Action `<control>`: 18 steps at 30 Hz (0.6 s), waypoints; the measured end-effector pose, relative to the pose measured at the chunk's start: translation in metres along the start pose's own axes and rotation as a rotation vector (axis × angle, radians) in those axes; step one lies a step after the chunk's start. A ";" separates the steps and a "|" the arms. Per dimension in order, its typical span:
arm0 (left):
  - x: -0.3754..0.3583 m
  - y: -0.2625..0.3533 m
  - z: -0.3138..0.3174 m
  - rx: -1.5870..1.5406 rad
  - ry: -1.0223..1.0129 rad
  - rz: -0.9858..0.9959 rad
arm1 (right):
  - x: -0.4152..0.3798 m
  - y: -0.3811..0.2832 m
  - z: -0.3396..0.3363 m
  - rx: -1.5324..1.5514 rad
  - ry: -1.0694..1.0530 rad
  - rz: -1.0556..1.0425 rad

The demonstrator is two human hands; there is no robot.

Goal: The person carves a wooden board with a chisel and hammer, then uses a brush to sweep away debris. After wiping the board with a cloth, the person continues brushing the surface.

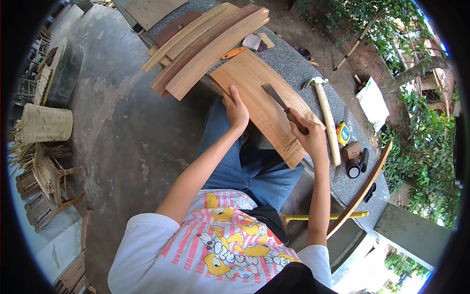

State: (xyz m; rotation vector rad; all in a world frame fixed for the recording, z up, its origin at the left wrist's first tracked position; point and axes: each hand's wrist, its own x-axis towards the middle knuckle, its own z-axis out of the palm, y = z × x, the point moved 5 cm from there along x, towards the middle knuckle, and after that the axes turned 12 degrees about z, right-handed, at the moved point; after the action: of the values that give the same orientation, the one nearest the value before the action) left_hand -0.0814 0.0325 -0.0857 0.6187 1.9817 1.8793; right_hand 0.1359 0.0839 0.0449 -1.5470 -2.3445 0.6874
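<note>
A wide, flat wooden board (259, 95) lies slanted over my lap and the edge of the stone bench. My left hand (236, 109) grips its near edge, thumb up on the top face. In my right hand (309, 131) is a chisel (275, 96), its dark wooden handle inside my closed fingers. The chisel's flat metal blade points up and left, low over the middle of the board. Rough, darker marks show on the board's lower end, close to my right hand.
Curved wooden pieces (210, 46) are stacked at the bench's far end, near an orange-handled tool (233, 53) and a brush (266, 41). Along the right lie a hammer (327, 117), a tape measure (342, 133) and a curved wooden strip (364, 188). The grey bench (289, 59) borders a concrete floor.
</note>
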 end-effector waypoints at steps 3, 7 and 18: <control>0.001 -0.001 0.000 -0.001 0.000 0.023 | 0.025 -0.008 0.013 0.022 0.012 -0.070; 0.003 -0.003 -0.001 0.028 -0.004 0.026 | 0.021 -0.001 0.012 0.031 0.013 -0.036; 0.001 0.001 0.000 0.011 0.007 0.032 | 0.028 -0.015 0.025 -0.001 0.049 -0.036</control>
State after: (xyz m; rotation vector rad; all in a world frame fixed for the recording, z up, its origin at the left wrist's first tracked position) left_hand -0.0822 0.0330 -0.0850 0.6512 1.9984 1.8927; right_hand 0.1017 0.0990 0.0299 -1.5004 -2.3314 0.6327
